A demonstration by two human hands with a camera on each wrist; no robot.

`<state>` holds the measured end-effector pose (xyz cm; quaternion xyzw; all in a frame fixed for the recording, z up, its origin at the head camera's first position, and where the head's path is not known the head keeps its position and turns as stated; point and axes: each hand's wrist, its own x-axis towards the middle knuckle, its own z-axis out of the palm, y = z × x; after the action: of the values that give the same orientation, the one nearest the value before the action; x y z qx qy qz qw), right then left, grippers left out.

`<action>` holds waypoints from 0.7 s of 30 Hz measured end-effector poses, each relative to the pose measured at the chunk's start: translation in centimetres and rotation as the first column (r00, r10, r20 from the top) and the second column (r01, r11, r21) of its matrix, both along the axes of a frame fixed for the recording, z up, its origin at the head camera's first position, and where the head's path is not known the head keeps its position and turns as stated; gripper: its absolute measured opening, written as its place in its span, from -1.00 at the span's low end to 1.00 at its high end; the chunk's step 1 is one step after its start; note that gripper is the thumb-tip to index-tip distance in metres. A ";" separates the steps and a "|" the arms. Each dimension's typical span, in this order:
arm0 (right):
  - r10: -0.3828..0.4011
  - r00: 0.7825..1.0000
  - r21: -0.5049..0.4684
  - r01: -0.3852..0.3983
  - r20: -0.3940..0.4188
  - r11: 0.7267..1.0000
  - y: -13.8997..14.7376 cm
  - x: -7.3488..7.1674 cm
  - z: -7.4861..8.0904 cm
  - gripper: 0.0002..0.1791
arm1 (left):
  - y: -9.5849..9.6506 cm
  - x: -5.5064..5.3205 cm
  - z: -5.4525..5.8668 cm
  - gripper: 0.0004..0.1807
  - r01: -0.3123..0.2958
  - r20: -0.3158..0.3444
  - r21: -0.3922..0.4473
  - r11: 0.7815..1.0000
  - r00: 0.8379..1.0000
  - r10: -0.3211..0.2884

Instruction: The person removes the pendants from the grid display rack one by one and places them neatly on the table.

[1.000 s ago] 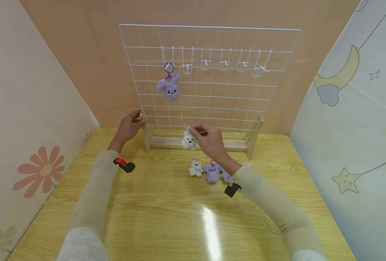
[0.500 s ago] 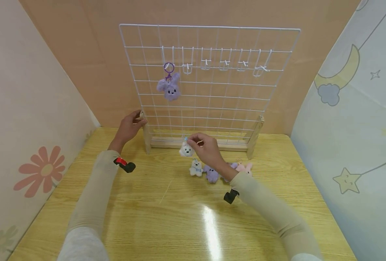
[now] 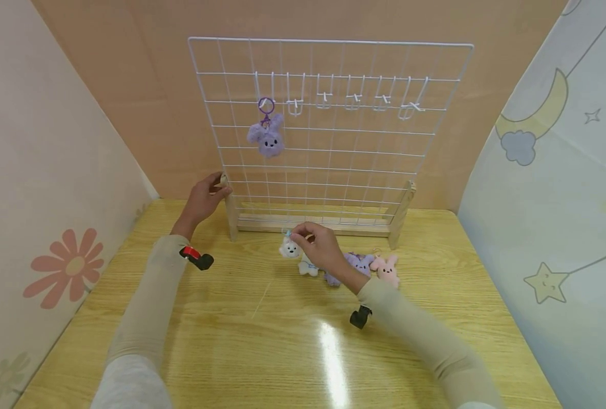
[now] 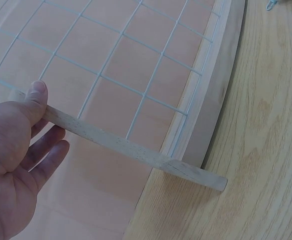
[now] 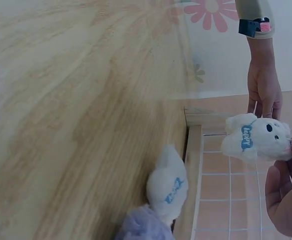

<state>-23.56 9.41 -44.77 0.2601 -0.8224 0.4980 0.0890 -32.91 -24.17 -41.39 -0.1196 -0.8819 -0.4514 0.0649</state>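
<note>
My left hand (image 3: 203, 200) holds the top of the wooden post (image 3: 232, 218) at the left of a white wire grid rack (image 3: 328, 41). In the left wrist view its thumb lies in front of the post, other fingers behind. My right hand (image 3: 319, 245) pinches the top of a white plush keychain (image 3: 289, 248), raised over the table before the rack. In the right wrist view that plush (image 5: 260, 142) wears a blue tag lettered "happy". A purple bunny keychain (image 3: 270, 142) hangs by its ring from the leftmost hook.
Several white hooks (image 3: 354, 101) line the grid to its right. On the table (image 3: 231, 329) lie another white plush (image 3: 308, 268), a purple plush (image 3: 332, 280) partly behind my right hand, another purple plush (image 3: 360, 262) and a pink bunny (image 3: 387, 270). Patterned walls stand at both sides.
My right hand has come down and slightly left toward me with the white plush keychain, uncovering the pink bunny. The left hand stays on the post.
</note>
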 end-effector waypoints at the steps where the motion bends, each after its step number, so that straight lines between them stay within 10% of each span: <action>1: 0.004 1.000 0.001 -0.004 0.005 1.000 0.0 0.1 -0.1 -0.90 | 0.0 0.0 0.0 -0.31 0.000 0.001 0.000 1.000 1.000 0.000; 21: 0.056 0.995 0.071 -0.062 0.083 0.996 -0.5 1.6 -3.2 -0.91 | 0.1 0.0 0.0 -0.33 0.001 -0.004 0.009 1.000 1.000 -0.001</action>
<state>-21.92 8.92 -48.01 0.2671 -0.8352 0.4798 0.0310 -32.92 -24.09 -41.42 -0.1204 -0.8796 -0.4553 0.0669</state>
